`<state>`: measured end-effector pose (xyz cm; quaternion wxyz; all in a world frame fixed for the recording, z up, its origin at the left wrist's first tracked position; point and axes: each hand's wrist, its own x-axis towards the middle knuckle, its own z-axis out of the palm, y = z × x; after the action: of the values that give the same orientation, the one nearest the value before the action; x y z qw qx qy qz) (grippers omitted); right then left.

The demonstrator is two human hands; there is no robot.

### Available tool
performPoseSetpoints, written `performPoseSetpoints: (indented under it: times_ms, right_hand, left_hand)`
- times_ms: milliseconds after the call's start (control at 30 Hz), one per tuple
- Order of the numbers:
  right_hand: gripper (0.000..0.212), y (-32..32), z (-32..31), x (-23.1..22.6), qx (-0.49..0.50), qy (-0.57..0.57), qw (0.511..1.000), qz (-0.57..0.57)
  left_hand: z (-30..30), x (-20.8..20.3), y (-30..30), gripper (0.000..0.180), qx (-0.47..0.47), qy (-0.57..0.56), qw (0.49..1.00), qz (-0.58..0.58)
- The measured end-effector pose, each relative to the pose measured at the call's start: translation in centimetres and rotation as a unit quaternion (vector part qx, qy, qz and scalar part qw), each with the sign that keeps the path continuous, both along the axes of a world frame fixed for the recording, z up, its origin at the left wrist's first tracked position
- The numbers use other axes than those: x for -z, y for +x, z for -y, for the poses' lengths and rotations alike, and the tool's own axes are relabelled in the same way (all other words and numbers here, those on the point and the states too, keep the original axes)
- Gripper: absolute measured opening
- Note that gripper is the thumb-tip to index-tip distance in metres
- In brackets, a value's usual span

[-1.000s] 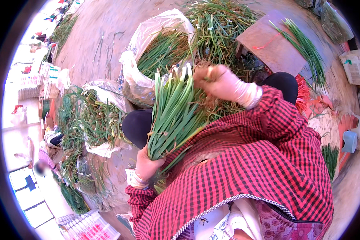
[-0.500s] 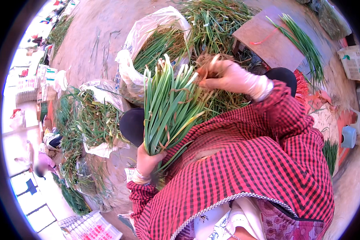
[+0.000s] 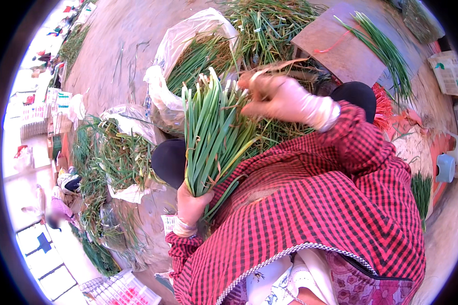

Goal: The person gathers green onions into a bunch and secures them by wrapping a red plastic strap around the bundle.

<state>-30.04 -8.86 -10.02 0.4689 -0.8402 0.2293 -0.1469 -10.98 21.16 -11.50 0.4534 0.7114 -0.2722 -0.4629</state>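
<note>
My left hand [image 3: 192, 204] is closed round the leafy lower end of a bunch of green chives [image 3: 208, 132], held upright in front of my lap with its pale stem ends at the top. Beside those pale ends is my right hand [image 3: 287, 99], its fingers curled and somewhat blurred. A strip of withered brown leaf [image 3: 280, 66] trails from its fingertips. Brown, dried bits hang among the stems on the side facing my right hand.
Ahead stands an open white plastic sack [image 3: 163, 56] of chives, beside a loose heap [image 3: 269, 30]. A low board [image 3: 336, 40] at right bears a trimmed bunch [image 3: 384, 53] and a red tie. More greens [image 3: 122, 157] lie left; a blue cup [image 3: 446, 168] is far right. Another person crouches far left.
My right hand has moved slightly left, and the brown leaf at its fingers now stretches out rightward as a strip. My left hand keeps its hold on the chives.
</note>
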Motion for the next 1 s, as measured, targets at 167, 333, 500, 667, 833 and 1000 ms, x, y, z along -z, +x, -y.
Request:
performPoseSetpoints:
  times_ms: [167,333,500,667,833,1000]
  right_hand:
    - [0.020,1.1,-2.0,1.3,-0.072,-0.158,0.983,0.060]
    - [0.017,-1.4,0.6,4.8,-0.079,-0.350,0.934,0.002]
    - [0.022,-5.7,7.7,6.4,0.061,-0.392,0.916,-0.055]
    - [0.041,-9.6,12.4,5.5,0.170,-0.024,0.910,-0.379]
    - [0.057,-2.2,4.1,2.1,0.037,0.195,0.977,-0.076]
    - [0.025,-0.2,1.9,2.5,0.028,0.004,0.999,0.042]
  left_hand:
    - [0.0,-0.9,0.1,0.044,0.039,0.018,0.999,-0.008]
    - [-0.6,-0.9,0.5,0.051,0.056,0.080,0.990,-0.098]
    - [-0.6,-0.7,0.4,0.050,0.040,0.084,0.988,-0.124]
    - [-0.5,-0.2,0.7,0.046,0.008,0.049,0.996,-0.069]
    - [-0.4,0.0,0.7,0.043,0.005,0.019,1.000,-0.020]
    - [-0.7,-0.4,0.3,0.038,0.024,0.003,0.999,0.025]
